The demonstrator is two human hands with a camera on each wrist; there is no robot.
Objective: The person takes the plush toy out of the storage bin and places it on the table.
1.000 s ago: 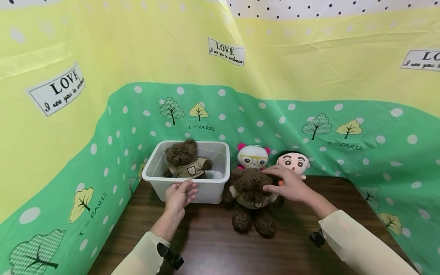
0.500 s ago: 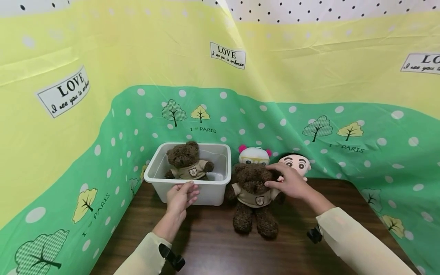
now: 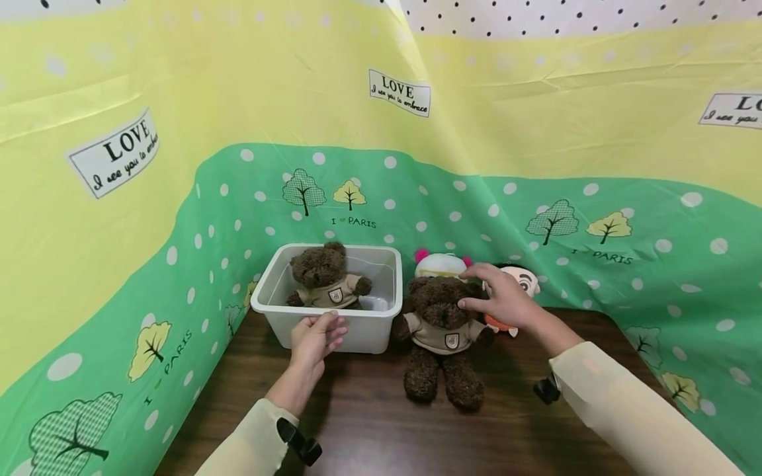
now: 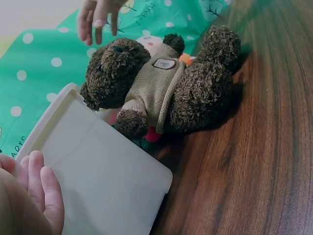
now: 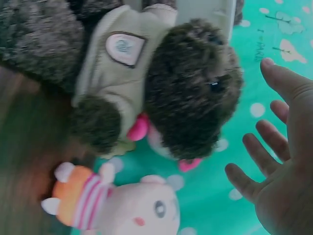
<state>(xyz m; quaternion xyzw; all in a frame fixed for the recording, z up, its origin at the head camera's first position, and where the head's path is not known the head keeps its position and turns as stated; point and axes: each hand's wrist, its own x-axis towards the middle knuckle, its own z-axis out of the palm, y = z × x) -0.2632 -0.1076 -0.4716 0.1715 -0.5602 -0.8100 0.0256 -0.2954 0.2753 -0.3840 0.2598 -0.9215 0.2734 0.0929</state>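
Observation:
A brown teddy bear (image 3: pixel 443 337) in a tan knit shirt sits on the table to the right of a white plastic bin (image 3: pixel 333 334). My right hand (image 3: pixel 506 301) is beside its head, fingers spread; the right wrist view shows a gap between the fingertips and the fur. At the bin's front edge, my left hand (image 3: pixel 312 340) pinches the rim, as far as its partly hidden thumb and fingers show. A similar teddy bear (image 3: pixel 324 277) sits inside the bin, leaning back. In the left wrist view, the left fingers (image 4: pixel 36 181) lie along the bin's outer wall.
Behind the seated bear are a white plush head with pink ears (image 3: pixel 440 264) and a black-haired plush doll (image 5: pixel 142 205) in a striped shirt and orange bottoms. A green and yellow printed cloth (image 3: pixel 381 158) surrounds the dark wooden table (image 3: pixel 381 430) at back and sides.
The bear outside the bin has gone from leaning forward to sitting more upright, covering more of the pink-eared plush. My right hand has moved slightly up alongside it; my left stays at the rim.

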